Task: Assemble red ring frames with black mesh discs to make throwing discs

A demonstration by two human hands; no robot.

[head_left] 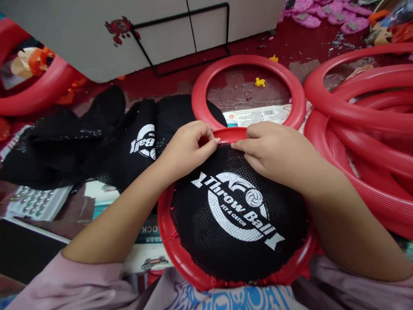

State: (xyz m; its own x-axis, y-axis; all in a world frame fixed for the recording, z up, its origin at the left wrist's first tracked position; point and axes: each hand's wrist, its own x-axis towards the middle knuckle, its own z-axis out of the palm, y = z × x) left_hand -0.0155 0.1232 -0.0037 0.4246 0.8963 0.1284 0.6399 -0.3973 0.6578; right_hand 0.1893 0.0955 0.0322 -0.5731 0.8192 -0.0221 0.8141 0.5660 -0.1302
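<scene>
A round piece of black mesh fabric (206, 228), printed in white with "Throw Ball Fly & Catch", lies across a red plastic ring (166, 215) on my lap. At the far side of the ring, my left hand (190, 146) is closed, thumb and forefinger pinching at the fabric's edge by the rim. Close beside it, my right hand (277, 155) has curled fingers, with fingertips pressed on the same edge. Its thumb is hidden. Between the two hands a strip of bare red rim shows. The fabric's near edge lies inside the ring.
Another red ring (248, 61) lies just beyond my hands, and several more rings (358, 172) are piled at right. More black mesh pieces (106, 146) lie at left near a tray of small shiny parts (40, 200). A white box (80, 34) stands behind a black wire frame (145, 49).
</scene>
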